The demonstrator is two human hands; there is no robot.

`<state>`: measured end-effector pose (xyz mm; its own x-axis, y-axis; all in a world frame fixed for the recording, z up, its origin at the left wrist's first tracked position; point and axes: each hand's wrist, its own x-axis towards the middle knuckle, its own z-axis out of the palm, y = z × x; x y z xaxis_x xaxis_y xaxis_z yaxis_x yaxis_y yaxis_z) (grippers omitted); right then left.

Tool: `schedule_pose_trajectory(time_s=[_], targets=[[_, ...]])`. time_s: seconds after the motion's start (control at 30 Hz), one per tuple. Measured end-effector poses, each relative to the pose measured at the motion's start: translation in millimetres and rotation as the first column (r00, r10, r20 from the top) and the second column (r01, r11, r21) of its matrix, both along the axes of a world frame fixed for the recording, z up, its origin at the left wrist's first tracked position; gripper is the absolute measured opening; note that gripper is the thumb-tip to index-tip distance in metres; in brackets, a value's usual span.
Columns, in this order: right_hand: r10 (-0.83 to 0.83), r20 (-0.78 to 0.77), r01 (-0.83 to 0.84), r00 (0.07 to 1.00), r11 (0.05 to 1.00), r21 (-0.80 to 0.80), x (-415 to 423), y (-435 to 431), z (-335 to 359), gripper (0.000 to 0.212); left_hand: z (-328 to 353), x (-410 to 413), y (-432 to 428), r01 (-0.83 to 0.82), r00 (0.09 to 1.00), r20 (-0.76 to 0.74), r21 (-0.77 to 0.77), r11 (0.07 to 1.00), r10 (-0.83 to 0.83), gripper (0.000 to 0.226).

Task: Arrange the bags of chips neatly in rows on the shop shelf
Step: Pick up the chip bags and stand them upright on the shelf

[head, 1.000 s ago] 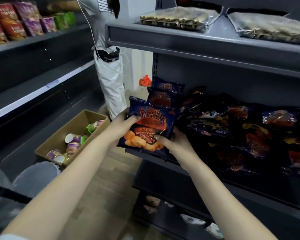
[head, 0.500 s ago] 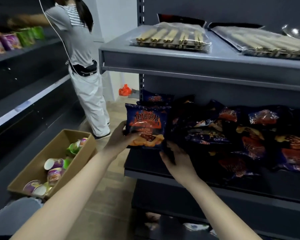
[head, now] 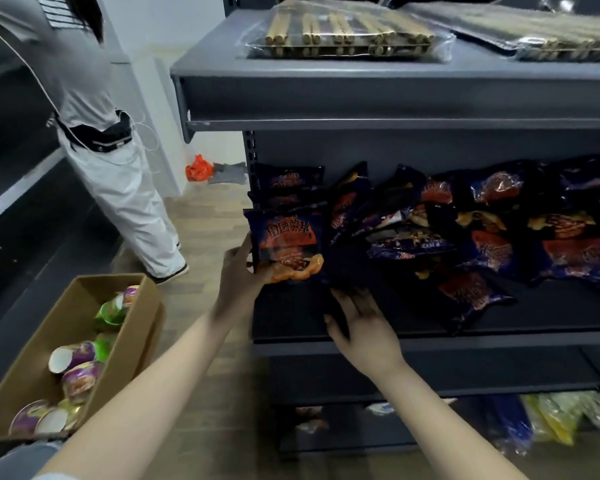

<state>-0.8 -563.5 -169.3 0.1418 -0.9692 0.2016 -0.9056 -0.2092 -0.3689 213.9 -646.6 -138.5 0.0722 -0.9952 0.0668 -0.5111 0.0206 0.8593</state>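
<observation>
A dark blue chip bag (head: 286,242) with orange print stands upright at the left end of the grey middle shelf (head: 499,336). My left hand (head: 238,278) grips its lower left corner. Two more bags (head: 288,183) stand in a row behind it. My right hand (head: 362,323) hovers with spread fingers over the bare shelf just right of the held bag, holding nothing. Further right, a loose heap of the same bags (head: 482,230) lies scattered across the shelf.
Clear packs of wafer rolls (head: 343,32) lie on the upper shelf. A cardboard box (head: 32,372) of cup snacks sits on the floor at left. Another person (head: 111,161) in white trousers stands in the aisle. Bags (head: 548,420) lie on the bottom shelf.
My right hand has let go of the chip bag and dropped to the shelf front. My left hand has set the bag upright at the shelf's left end.
</observation>
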Motion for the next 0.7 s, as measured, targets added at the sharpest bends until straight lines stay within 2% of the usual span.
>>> schedule_pose_trajectory(time_s=[0.1,0.17,0.23,0.3,0.43,0.5,0.6,0.7], targets=[[-0.029,0.030,0.029,0.999,1.000,-0.002,2,-1,-1,0.056,6,-2,-1,0.033,0.999,0.026,0.008,0.999,-0.033,0.094],[-0.041,0.034,0.042,0.999,0.999,-0.012,3,0,-2,0.058,4,-5,-1,-0.003,0.999,0.040,0.000,1.000,0.003,0.100],[-0.028,0.049,0.027,0.998,1.000,0.008,1,0,0,0.062,6,-10,4,-0.093,0.994,0.046,-0.106,0.990,0.098,0.102],[0.007,0.129,-0.010,0.992,1.000,0.024,-1,0,4,0.062,11,-22,12,-0.112,0.991,0.039,-0.292,0.950,0.129,0.089],[0.033,0.281,-0.010,0.959,0.996,-0.083,-8,12,11,0.050,41,-64,13,0.119,0.987,0.157,-0.537,0.835,-0.039,0.071],[0.059,0.269,-0.003,0.961,0.979,-0.204,-18,14,12,0.045,51,-87,6,0.285,0.950,0.269,-0.531,0.798,-0.160,0.066],[0.029,0.240,0.056,0.970,0.939,-0.340,-44,9,26,0.035,53,-126,1,0.501,0.843,0.458,-0.482,0.718,-0.281,0.055],[-0.060,0.242,0.157,0.968,0.901,-0.405,-83,4,41,0.026,50,-164,-1,0.609,0.766,0.548,-0.450,0.653,-0.337,0.047]])
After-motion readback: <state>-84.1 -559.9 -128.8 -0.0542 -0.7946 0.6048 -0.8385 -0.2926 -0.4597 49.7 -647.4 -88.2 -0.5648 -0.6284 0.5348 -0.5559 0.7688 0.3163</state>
